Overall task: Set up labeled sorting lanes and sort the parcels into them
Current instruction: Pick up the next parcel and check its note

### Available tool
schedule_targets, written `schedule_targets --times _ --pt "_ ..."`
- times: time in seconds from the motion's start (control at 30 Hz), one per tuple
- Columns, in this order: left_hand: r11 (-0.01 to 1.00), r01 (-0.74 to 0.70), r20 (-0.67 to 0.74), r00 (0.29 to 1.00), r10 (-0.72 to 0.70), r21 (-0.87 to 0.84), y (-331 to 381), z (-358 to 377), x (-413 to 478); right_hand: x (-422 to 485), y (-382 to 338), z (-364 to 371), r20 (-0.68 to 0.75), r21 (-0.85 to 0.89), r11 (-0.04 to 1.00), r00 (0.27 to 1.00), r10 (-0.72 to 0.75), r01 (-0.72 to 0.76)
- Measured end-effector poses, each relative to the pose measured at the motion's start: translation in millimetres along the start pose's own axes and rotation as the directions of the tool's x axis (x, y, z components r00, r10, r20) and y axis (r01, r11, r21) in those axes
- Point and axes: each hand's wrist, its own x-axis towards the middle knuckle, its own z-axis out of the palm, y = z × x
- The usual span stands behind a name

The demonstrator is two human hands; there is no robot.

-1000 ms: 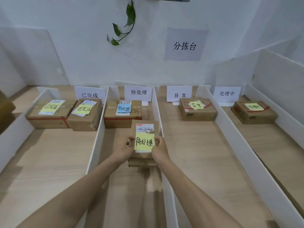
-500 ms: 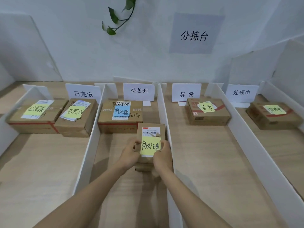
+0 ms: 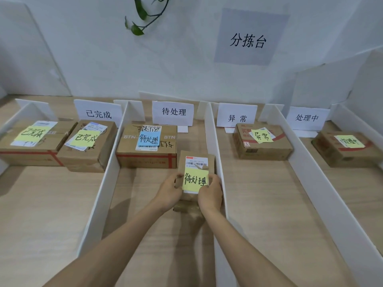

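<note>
A small brown parcel (image 3: 193, 162) with a yellow note reading 待处理 sits low in the second lane, against the right divider (image 3: 215, 162). My left hand (image 3: 170, 190) grips its left side and my right hand (image 3: 209, 195) grips its right side, thumbs on top. Just behind it lies a larger box (image 3: 146, 156) with a blue 待处理 note, under the lane sign 待处理 (image 3: 173, 112). Two boxes (image 3: 31, 146) (image 3: 89, 146) with 已完成 notes lie in the left lane.
White dividers (image 3: 101, 193) (image 3: 323, 183) split the wooden table into lanes signed 已完成 (image 3: 98, 113), 异常 (image 3: 237, 117) and 处理中 (image 3: 306, 118). One box (image 3: 262, 146) lies in the 异常 lane, another (image 3: 348, 150) in the 处理中 lane. A wall sign 分拣台 (image 3: 247, 41) hangs behind.
Both hands have carried the small parcel forward and lower into the second lane, closer to the box with the blue note. The grip is unchanged.
</note>
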Motion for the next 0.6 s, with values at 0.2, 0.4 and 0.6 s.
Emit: schedule_targets --times 0.2,0.4,0.6 --pt "0.998 -0.045 -0.020 0.999 0.046 0.036 -2.8 1.1 17.7 22.5 -13.4 2.6 0.061 0.011 0.999 0.998 -0.034 0.033" --pt "0.986 -0.142 0.026 0.990 0.140 0.092 0.7 -0.3 25.4 40.0 -21.4 -1.3 0.136 -0.008 0.994 0.985 -0.109 0.112" --pt "0.793 -0.218 0.021 0.968 0.251 0.569 -24.8 6.9 -0.1 15.4 9.8 0.7 0.175 -0.358 0.811 0.886 -0.429 0.463"
